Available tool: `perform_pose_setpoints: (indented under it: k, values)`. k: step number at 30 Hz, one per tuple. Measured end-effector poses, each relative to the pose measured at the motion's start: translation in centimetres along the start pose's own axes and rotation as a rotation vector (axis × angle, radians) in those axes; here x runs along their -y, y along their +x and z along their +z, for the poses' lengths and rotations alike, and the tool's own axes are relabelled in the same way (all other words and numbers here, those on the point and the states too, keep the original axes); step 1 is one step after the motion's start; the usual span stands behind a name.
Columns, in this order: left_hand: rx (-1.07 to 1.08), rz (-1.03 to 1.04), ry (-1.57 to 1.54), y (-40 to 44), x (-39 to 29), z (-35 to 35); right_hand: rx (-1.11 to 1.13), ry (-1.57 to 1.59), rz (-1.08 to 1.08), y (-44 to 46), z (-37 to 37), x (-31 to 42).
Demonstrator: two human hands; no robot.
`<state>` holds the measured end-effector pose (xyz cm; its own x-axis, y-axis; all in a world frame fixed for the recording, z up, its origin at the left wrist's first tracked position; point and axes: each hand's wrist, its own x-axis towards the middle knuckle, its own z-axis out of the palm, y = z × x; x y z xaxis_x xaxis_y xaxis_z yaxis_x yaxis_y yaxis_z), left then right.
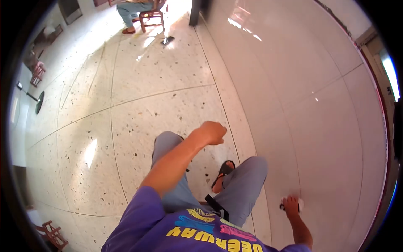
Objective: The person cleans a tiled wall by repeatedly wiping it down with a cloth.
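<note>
My left hand (213, 132) is raised above my knees near the middle of the view, its fingers curled into a fist; whether anything is inside cannot be seen. At the lower right, my right hand (291, 206) presses a pale crumpled cloth (299, 204) against the shiny tiled wall (327, 168). A small dark thing shows at the cloth's left edge. Below my left hand are my bent knees in grey-blue trousers (247, 180) and a foot in a dark sandal (226, 169).
Speckled floor (147, 109) spreads ahead and left. A person sits on a wooden chair (152, 17) at the top, with a dark flat object (167, 40) nearby on the floor. A stand with a round base (40, 102) and wooden chairs (52, 235) are at left.
</note>
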<state>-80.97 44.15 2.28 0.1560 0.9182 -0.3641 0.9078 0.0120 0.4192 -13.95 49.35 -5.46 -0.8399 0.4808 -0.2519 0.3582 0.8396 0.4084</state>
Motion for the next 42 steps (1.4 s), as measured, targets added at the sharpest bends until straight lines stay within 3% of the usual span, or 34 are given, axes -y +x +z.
perform_pose_setpoints:
  k: [10,13,16,17,20,24,25,29,37,39,41,42]
  values:
    - [-0.102,0.084,0.056,0.2,2.1,1.7,0.100,0.078,0.799,-11.6,-8.9,2.5]
    - [-0.140,0.103,0.023,-0.4,1.7,1.4,0.062,0.179,1.235,-14.2,-11.3,4.3]
    - [-0.077,0.063,0.032,-0.7,1.0,0.7,-0.184,0.492,1.587,-17.3,-12.7,5.8]
    - [-0.061,0.046,0.020,-0.7,0.8,0.6,-0.261,0.661,1.606,-18.5,-13.0,6.3]
    - [-0.025,0.000,-0.018,-1.3,-0.8,-0.2,-0.755,1.488,1.761,-21.5,-10.7,8.7]
    - [-0.009,-0.003,-0.060,-1.9,-1.5,-0.5,-1.233,2.152,1.672,-22.3,-9.1,11.7]
    - [-0.007,-0.008,-0.060,-2.0,-1.6,-0.5,-1.252,2.247,1.698,-21.9,-9.7,12.2]
    - [-0.029,-0.011,-0.080,-2.2,-1.3,-0.3,-1.390,2.598,1.421,-18.5,-10.5,13.2]
    - [-0.181,0.078,-0.108,-2.4,-0.7,-0.2,-1.297,2.880,1.126,-5.6,-14.6,10.2]
    - [-0.264,0.128,-0.173,-2.0,-1.3,-0.3,-1.180,2.942,0.878,-0.3,-17.5,9.7]
    - [-0.340,0.235,-0.428,-1.4,-2.4,0.0,-1.136,2.956,0.598,5.6,-20.5,9.8]
    - [-0.243,0.212,-0.616,-2.1,-4.2,-1.0,-1.043,3.036,0.485,8.1,-20.7,9.9]
